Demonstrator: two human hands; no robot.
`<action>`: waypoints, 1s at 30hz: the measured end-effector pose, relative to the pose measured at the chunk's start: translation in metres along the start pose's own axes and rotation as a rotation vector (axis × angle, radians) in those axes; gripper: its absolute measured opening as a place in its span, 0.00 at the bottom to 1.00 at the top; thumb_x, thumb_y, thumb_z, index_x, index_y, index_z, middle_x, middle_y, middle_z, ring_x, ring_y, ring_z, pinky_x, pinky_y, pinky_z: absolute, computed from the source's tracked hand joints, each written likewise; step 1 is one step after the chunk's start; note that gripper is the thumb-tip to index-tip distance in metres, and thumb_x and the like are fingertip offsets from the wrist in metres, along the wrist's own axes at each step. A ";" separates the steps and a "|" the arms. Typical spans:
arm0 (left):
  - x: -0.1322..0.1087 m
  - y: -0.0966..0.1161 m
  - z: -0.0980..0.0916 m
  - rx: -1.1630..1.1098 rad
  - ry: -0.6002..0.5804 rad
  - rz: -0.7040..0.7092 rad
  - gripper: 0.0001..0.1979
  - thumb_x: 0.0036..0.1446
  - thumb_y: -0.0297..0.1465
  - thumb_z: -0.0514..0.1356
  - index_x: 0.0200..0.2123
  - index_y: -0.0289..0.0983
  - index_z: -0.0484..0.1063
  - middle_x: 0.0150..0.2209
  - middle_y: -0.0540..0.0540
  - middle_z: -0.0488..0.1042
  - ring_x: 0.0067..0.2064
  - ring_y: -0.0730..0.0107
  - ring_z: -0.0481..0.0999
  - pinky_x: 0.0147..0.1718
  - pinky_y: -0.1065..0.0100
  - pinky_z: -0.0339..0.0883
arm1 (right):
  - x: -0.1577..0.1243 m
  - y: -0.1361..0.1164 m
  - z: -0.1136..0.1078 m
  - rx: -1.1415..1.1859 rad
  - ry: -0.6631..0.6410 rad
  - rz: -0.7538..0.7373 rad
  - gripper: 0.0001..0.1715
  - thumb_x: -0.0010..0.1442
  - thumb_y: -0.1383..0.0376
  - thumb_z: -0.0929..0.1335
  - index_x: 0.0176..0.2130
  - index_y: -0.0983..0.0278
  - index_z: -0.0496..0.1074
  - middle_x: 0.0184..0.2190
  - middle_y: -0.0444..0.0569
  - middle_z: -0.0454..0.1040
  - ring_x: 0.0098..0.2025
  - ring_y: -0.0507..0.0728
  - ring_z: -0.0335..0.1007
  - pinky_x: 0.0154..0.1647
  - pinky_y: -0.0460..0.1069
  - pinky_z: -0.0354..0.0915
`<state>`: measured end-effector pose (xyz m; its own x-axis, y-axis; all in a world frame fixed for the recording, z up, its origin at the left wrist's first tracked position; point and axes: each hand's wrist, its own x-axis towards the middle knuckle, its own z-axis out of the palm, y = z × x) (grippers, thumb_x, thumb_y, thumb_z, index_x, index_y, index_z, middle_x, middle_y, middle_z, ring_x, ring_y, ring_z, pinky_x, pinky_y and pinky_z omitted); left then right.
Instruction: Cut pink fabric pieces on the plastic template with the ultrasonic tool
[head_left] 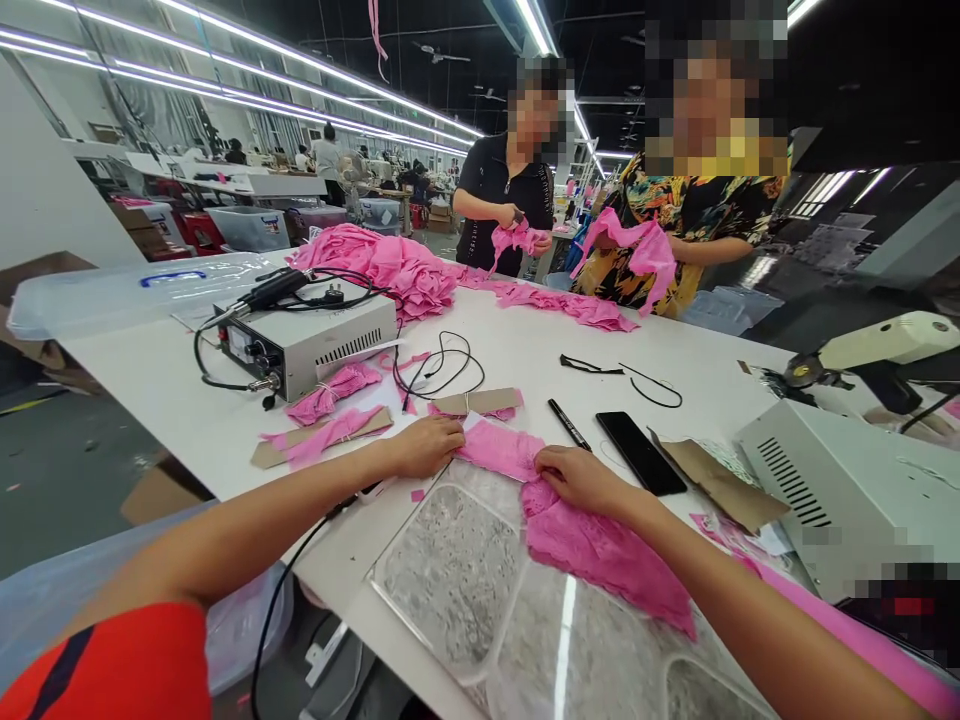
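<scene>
A strip of pink lacy fabric (501,448) is stretched between my two hands above the table, with a pale card edge showing at its left end. My left hand (426,446) is closed at that left end. On the strip's right end my right hand (579,476) pinches the fabric. From there a wider, crumpled length of the pink fabric (600,560) hangs down under my right forearm, over a clear plastic lid (450,570). Just beyond my left hand lies a brown card (480,402) with pink fabric under it.
A grey metal box (330,345) with a cabled handpiece stands at the left. Beyond it lies a heap of pink fabric (375,265). A marker (568,424), a phone (640,452) and brown cardboard (720,485) lie at right. Two people across the table handle pink fabric.
</scene>
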<state>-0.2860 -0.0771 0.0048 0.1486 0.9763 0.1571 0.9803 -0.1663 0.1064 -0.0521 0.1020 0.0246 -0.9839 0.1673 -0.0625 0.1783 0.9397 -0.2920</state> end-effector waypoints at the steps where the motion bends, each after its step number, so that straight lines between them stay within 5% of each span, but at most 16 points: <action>1: 0.002 0.002 -0.002 0.005 0.014 0.005 0.07 0.58 0.23 0.55 0.37 0.34 0.72 0.45 0.38 0.75 0.49 0.57 0.73 0.53 0.58 0.64 | 0.000 -0.001 0.000 -0.010 0.003 -0.005 0.13 0.58 0.73 0.60 0.34 0.64 0.73 0.35 0.50 0.76 0.35 0.55 0.69 0.37 0.48 0.58; 4: 0.018 0.009 -0.006 -0.004 0.043 0.030 0.10 0.60 0.25 0.54 0.43 0.33 0.73 0.52 0.37 0.73 0.55 0.55 0.71 0.57 0.56 0.61 | 0.003 -0.004 0.002 -0.037 0.020 -0.018 0.13 0.55 0.74 0.61 0.33 0.64 0.73 0.35 0.50 0.76 0.38 0.55 0.68 0.39 0.48 0.59; 9: 0.041 0.007 0.006 -0.050 -0.003 0.114 0.17 0.67 0.30 0.50 0.55 0.38 0.70 0.57 0.44 0.72 0.59 0.68 0.69 0.59 0.69 0.61 | 0.006 -0.005 0.006 -0.080 0.053 -0.035 0.11 0.54 0.74 0.62 0.31 0.64 0.73 0.32 0.50 0.76 0.40 0.57 0.66 0.44 0.50 0.59; 14: 0.034 -0.006 0.022 -0.008 -0.052 0.083 0.21 0.67 0.35 0.52 0.60 0.34 0.66 0.63 0.36 0.63 0.64 0.56 0.63 0.64 0.59 0.56 | 0.003 -0.007 0.008 -0.086 0.084 -0.018 0.10 0.54 0.73 0.63 0.29 0.64 0.73 0.32 0.51 0.76 0.39 0.58 0.66 0.44 0.52 0.59; 18: 0.030 -0.011 0.023 0.024 -0.083 0.076 0.23 0.68 0.35 0.50 0.62 0.34 0.63 0.65 0.35 0.58 0.66 0.56 0.59 0.64 0.58 0.54 | 0.001 -0.008 0.012 -0.039 0.115 -0.016 0.11 0.53 0.74 0.63 0.31 0.64 0.74 0.33 0.52 0.77 0.40 0.58 0.67 0.44 0.53 0.60; 23: 0.035 -0.012 0.017 0.065 -0.098 0.109 0.22 0.65 0.33 0.53 0.61 0.36 0.65 0.64 0.36 0.62 0.65 0.54 0.62 0.63 0.55 0.57 | 0.001 -0.009 0.000 0.100 0.198 -0.017 0.12 0.51 0.74 0.65 0.33 0.64 0.75 0.36 0.52 0.78 0.42 0.58 0.69 0.48 0.53 0.62; 26: 0.037 -0.011 0.011 0.074 -0.058 0.133 0.20 0.64 0.32 0.54 0.58 0.37 0.68 0.62 0.37 0.65 0.63 0.57 0.65 0.61 0.59 0.60 | -0.023 -0.021 -0.025 0.214 0.320 0.024 0.08 0.57 0.69 0.64 0.35 0.63 0.73 0.38 0.52 0.77 0.43 0.58 0.70 0.49 0.54 0.64; 28: 0.038 -0.006 0.005 0.065 -0.006 0.133 0.18 0.64 0.33 0.53 0.55 0.36 0.71 0.60 0.37 0.68 0.61 0.57 0.68 0.59 0.59 0.62 | -0.060 -0.039 -0.041 0.334 0.398 0.017 0.14 0.64 0.61 0.59 0.31 0.61 0.69 0.32 0.49 0.75 0.36 0.55 0.71 0.41 0.51 0.67; 30: 0.041 0.005 0.001 0.039 0.054 0.125 0.17 0.66 0.34 0.51 0.52 0.34 0.72 0.57 0.35 0.70 0.58 0.57 0.70 0.57 0.57 0.64 | -0.110 -0.064 -0.046 0.734 0.590 -0.154 0.22 0.65 0.52 0.59 0.25 0.59 0.65 0.23 0.45 0.69 0.27 0.53 0.67 0.31 0.51 0.66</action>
<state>-0.2752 -0.0377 0.0109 0.2641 0.9393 0.2191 0.9590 -0.2799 0.0441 0.0444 0.0370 0.0946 -0.8075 0.3699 0.4595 -0.1890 0.5757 -0.7955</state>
